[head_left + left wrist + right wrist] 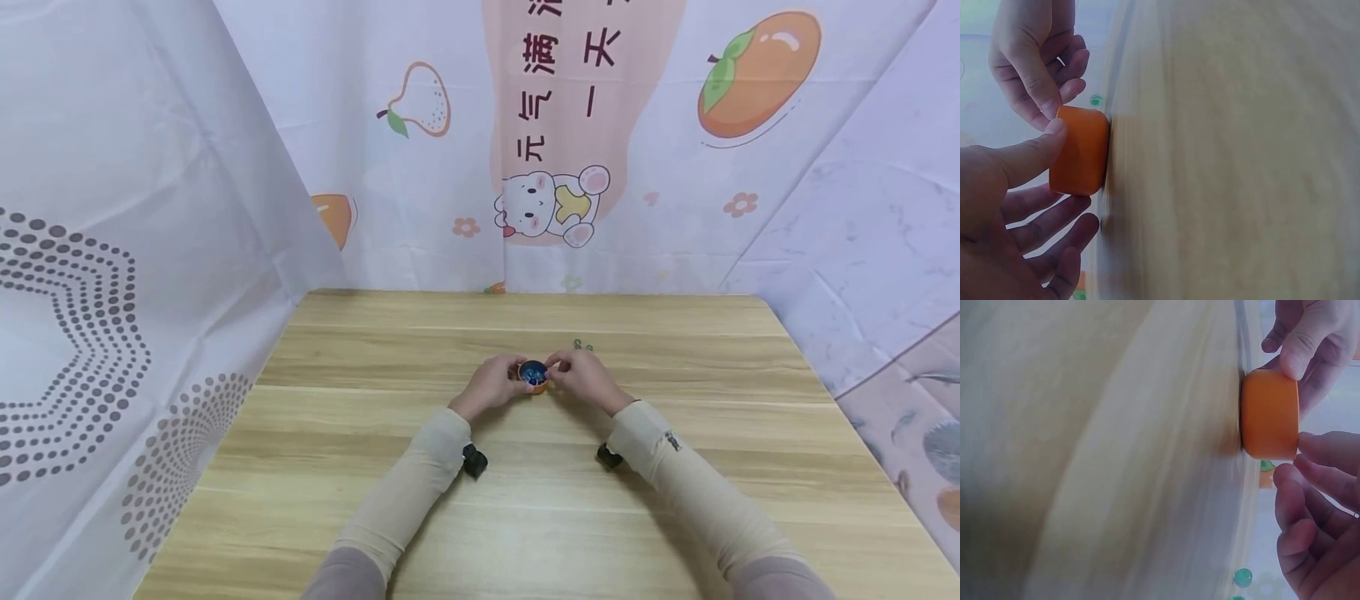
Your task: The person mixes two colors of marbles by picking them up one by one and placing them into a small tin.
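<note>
A small orange bowl with a dark blue inside stands on the table in the head view, with shiny blue marbles in it. My left hand grips its left side, the thumb at the rim and fingers around the wall. From the right, my right hand brings its thumb and fingertips together at the opposite rim. Whether a marble is pinched there is hidden. In the right wrist view the bowl shows its smooth orange wall, with the right fingertips at its edge.
Just behind the right hand, green marbles lie on the wooden table; one green marble shows in the right wrist view. A printed curtain hangs along the table's far edge, and a dotted one on the left.
</note>
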The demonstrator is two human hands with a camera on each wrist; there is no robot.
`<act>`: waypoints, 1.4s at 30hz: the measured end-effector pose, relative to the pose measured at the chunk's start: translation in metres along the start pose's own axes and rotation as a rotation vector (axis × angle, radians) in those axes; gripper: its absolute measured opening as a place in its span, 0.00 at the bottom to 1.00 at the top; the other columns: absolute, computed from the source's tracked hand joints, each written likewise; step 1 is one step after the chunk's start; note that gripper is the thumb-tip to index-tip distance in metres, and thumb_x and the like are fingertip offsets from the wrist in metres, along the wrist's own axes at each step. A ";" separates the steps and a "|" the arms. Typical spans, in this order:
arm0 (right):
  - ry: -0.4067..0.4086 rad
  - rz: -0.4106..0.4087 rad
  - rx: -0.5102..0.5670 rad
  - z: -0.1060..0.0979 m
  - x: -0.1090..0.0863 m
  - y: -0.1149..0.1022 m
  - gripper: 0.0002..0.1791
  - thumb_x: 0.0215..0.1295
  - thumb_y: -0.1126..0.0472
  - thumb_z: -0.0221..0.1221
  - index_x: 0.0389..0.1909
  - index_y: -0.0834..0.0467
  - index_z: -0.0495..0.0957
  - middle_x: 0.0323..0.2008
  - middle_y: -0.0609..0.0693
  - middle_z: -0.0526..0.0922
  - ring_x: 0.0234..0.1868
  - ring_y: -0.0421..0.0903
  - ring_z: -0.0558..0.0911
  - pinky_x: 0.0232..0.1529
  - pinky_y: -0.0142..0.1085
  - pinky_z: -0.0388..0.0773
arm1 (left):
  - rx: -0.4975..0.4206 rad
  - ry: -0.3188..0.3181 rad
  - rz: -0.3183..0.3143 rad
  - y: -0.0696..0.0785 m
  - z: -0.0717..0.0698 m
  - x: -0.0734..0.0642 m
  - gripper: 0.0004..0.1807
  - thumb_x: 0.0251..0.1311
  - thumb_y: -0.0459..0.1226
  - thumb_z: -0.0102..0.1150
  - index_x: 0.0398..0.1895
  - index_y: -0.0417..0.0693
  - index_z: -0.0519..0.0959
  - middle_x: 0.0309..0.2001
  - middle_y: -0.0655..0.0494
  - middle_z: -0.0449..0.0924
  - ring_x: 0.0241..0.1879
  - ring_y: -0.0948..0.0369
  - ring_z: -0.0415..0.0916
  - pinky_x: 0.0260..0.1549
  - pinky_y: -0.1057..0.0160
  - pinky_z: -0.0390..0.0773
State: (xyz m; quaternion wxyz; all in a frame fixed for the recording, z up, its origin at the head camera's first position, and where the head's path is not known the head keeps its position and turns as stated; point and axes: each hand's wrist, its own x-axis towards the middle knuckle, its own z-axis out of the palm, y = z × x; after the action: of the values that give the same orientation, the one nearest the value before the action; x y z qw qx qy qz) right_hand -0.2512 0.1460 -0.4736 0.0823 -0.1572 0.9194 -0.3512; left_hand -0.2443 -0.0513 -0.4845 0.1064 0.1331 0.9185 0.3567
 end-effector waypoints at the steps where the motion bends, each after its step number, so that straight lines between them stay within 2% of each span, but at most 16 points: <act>1: 0.003 -0.003 0.002 0.000 0.001 0.000 0.11 0.65 0.62 0.61 0.46 0.62 0.83 0.30 0.53 0.82 0.28 0.44 0.76 0.28 0.34 0.73 | 0.000 0.000 0.001 0.000 -0.001 0.000 0.27 0.58 0.43 0.68 0.61 0.50 0.76 0.47 0.54 0.82 0.43 0.60 0.76 0.46 0.59 0.75; 9: -0.006 -0.006 -0.015 -0.002 0.001 -0.002 0.11 0.64 0.61 0.61 0.45 0.61 0.83 0.31 0.53 0.82 0.29 0.44 0.76 0.29 0.34 0.73 | 0.006 -0.004 0.016 0.000 -0.002 0.001 0.26 0.57 0.44 0.68 0.59 0.52 0.78 0.46 0.55 0.82 0.43 0.61 0.76 0.46 0.60 0.75; 13: -0.010 -0.026 -0.035 -0.005 0.001 -0.001 0.12 0.66 0.59 0.60 0.45 0.61 0.83 0.31 0.53 0.82 0.29 0.44 0.76 0.29 0.34 0.73 | 0.007 -0.003 0.009 0.000 -0.002 0.000 0.26 0.57 0.44 0.69 0.60 0.50 0.77 0.47 0.53 0.83 0.45 0.59 0.77 0.48 0.58 0.76; 19: 0.019 -0.043 -0.084 -0.011 0.000 0.002 0.13 0.67 0.58 0.59 0.46 0.61 0.83 0.33 0.53 0.83 0.32 0.45 0.77 0.32 0.36 0.73 | 0.007 -0.005 0.003 0.000 -0.001 0.000 0.28 0.57 0.43 0.69 0.60 0.47 0.76 0.48 0.52 0.82 0.46 0.58 0.77 0.51 0.56 0.75; 25: 0.050 -0.054 -0.106 -0.019 0.002 0.008 0.13 0.67 0.57 0.59 0.45 0.61 0.83 0.32 0.54 0.83 0.30 0.45 0.77 0.30 0.35 0.72 | 0.011 -0.011 -0.007 0.001 -0.001 0.000 0.28 0.57 0.44 0.69 0.61 0.49 0.76 0.48 0.53 0.82 0.46 0.59 0.77 0.50 0.57 0.75; 33: 0.057 -0.001 -0.123 -0.036 0.007 0.018 0.13 0.69 0.57 0.57 0.45 0.62 0.83 0.38 0.57 0.84 0.36 0.48 0.80 0.38 0.42 0.77 | 0.008 -0.009 -0.012 0.003 -0.003 -0.001 0.29 0.57 0.44 0.69 0.62 0.48 0.75 0.50 0.51 0.81 0.49 0.57 0.77 0.53 0.56 0.75; 42: 0.088 0.020 -0.146 -0.050 0.014 0.028 0.13 0.68 0.59 0.57 0.43 0.63 0.84 0.38 0.59 0.84 0.38 0.51 0.80 0.39 0.43 0.76 | -0.005 -0.006 -0.004 0.001 -0.002 -0.002 0.29 0.57 0.43 0.69 0.62 0.47 0.75 0.52 0.50 0.81 0.52 0.55 0.77 0.56 0.54 0.74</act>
State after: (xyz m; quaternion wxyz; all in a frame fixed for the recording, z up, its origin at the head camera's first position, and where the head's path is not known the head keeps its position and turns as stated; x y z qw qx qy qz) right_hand -0.2839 0.1918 -0.4563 0.0336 -0.1377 0.9468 -0.2888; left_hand -0.2428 -0.0522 -0.4817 0.1104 0.1319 0.9176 0.3585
